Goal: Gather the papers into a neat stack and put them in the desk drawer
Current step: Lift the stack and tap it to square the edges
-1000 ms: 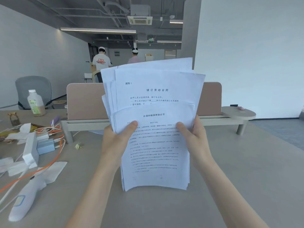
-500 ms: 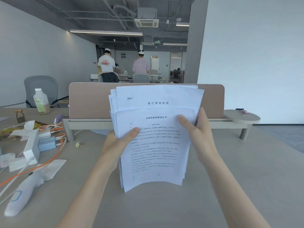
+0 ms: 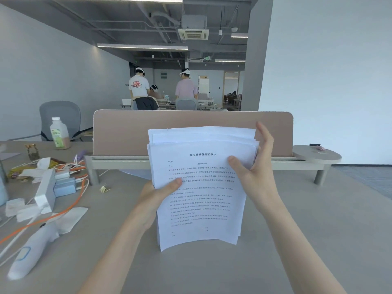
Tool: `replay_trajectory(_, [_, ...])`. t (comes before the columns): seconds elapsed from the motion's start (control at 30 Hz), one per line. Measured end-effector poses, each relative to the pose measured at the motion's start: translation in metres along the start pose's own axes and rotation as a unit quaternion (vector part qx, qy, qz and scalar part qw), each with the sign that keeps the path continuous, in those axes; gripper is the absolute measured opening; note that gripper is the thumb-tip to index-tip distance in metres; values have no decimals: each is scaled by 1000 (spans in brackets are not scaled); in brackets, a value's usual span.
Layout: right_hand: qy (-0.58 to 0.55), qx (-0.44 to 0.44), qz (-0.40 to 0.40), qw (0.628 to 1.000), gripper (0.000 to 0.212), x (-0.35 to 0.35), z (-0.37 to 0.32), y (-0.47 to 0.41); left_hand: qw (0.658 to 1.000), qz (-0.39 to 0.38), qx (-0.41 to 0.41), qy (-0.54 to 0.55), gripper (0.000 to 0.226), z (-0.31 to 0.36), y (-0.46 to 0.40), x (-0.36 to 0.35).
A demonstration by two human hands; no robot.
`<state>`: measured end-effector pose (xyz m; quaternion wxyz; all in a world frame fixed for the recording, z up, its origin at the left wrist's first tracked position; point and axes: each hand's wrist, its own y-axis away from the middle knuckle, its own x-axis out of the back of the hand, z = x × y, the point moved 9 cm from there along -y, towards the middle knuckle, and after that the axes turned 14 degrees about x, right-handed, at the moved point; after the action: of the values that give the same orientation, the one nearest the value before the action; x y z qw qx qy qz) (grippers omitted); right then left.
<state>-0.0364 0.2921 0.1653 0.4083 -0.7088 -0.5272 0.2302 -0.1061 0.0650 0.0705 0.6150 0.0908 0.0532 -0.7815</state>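
I see the sheaf of white printed papers [image 3: 201, 187] now dropped upright onto the grey desk [image 3: 297, 230], tops nearly level, left hand [image 3: 158, 195] pinching it, right hand [image 3: 257, 166] opened flat against its edge.

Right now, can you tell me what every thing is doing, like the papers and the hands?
papers: held upright, bottom edge on the desk, top edges uneven
left hand: gripping the stack's left edge, thumb in front
right hand: thumb on the front sheet, fingers spread along the right edge
bottle: standing, capped
orange cable: lying loose
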Motion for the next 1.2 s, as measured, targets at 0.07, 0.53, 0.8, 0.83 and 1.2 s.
replay_trajectory(0.07, [50,40,-11,998,85,4,-9,-3,1000,5,-4,1,36,2,2,-4])
replay_trajectory(0.53, [212,56,-49,974,45,22,-1,-13,998,-38,42,-5,34,-23,-2,-18])
replay_trajectory(0.8, [196,40,-67,978,45,18,10,-12,998,-34,52,11,38,-37,-7,-16])
replay_trajectory(0.83, [193,30,-71,978,45,17,12,-12,998,-33,54,11,37,-39,-7,-16])
replay_trajectory(1.2, [-83,-210,9,974,32,5,78,20,996,6,86,-5,24,-65,-8,-15])
